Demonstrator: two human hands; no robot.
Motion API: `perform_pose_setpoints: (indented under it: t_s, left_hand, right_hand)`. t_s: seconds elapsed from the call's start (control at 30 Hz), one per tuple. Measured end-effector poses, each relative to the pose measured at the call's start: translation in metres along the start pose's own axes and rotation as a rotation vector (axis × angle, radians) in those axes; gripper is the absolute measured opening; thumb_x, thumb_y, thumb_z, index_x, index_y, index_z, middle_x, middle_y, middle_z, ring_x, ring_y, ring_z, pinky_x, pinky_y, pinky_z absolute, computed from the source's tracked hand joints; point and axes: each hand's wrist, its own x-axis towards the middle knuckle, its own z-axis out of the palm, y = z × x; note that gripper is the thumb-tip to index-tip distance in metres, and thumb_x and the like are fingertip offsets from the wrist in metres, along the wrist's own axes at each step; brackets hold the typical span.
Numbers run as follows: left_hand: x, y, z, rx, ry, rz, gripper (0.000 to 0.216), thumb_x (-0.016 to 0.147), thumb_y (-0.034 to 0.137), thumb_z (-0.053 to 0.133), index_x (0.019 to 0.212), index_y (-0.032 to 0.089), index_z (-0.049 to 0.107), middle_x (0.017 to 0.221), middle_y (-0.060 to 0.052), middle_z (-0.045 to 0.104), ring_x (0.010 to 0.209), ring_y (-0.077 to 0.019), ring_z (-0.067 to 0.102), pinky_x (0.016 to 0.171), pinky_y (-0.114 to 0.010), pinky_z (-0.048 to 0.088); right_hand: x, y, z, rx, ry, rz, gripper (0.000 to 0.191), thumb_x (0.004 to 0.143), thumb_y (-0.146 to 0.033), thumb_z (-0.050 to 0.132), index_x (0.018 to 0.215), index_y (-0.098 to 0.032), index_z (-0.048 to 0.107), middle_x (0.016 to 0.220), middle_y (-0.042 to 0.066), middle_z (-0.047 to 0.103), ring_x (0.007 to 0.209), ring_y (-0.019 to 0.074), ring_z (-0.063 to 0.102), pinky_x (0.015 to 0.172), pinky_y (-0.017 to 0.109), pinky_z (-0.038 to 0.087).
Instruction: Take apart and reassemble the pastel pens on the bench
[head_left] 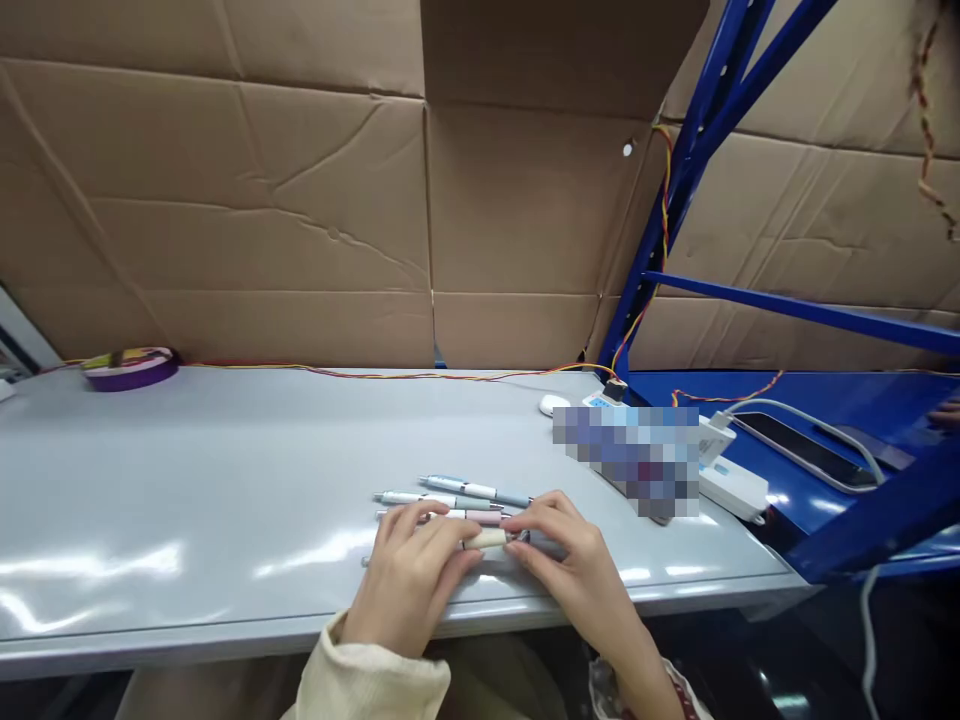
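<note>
A cream-gripped pen [486,540] lies crosswise between both hands, close to the table's front edge. My left hand [412,575] is closed around its barrel from the left, covering most of it. At the pen's right end, my right hand [574,555] pinches near the tip with thumb and index finger. Just behind are a blue pen [476,490], a pale green pen [442,501] and a pink pen [486,517], lying roughly side by side. My left fingers partly hide the pink pen.
The glossy grey table [187,480] backs onto cardboard [300,220]. A purple-rimmed ribbon roll [131,369] sits back left. To the right are a pixelated patch, a power strip [731,487], a phone [806,450] and a blue metal frame [679,180]. Thin twisted wires [375,374] run along the back.
</note>
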Motion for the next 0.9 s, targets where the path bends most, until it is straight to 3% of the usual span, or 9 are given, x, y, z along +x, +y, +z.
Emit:
perform_pose_setpoints:
  t_s: [0.2,0.53,0.9]
  left_hand:
    - [-0.001,0.0021,0.0009,0.12,0.077,-0.003,0.025,0.088,0.021,0.048,0.11,0.029,0.057,0.097,0.0,0.067,0.101,-0.0237,0.054,0.086,-0.041,0.039]
    - [-0.0008,0.0016,-0.0009,0.0,-0.029,-0.08,0.019,0.089,0.022,0.044,0.099,0.026,0.06,0.093,-0.001,0.066,0.091,-0.0207,0.057,0.077,-0.036,0.046]
    - [-0.0017,0.0015,-0.0007,-0.038,-0.042,-0.099,0.017,0.09,0.021,0.044,0.099,0.025,0.058,0.093,-0.001,0.064,0.091,-0.0207,0.055,0.08,-0.037,0.045]
  right_hand:
    - [0.0004,0.0008,-0.0008,-0.034,-0.014,0.02,0.011,0.085,-0.022,0.056,0.09,-0.024,0.065,0.084,0.003,0.058,0.085,0.0182,0.055,0.075,0.029,0.046]
    - [0.0011,-0.0008,0.0026,-0.035,-0.06,0.023,0.026,0.081,-0.02,0.061,0.106,-0.026,0.062,0.09,0.003,0.058,0.089,0.0191,0.056,0.079,0.032,0.047]
    - [0.0018,-0.0026,-0.0002,-0.005,-0.047,0.043,0.017,0.083,-0.019,0.057,0.098,-0.025,0.064,0.087,0.002,0.059,0.088,0.0179,0.057,0.078,0.03,0.047]
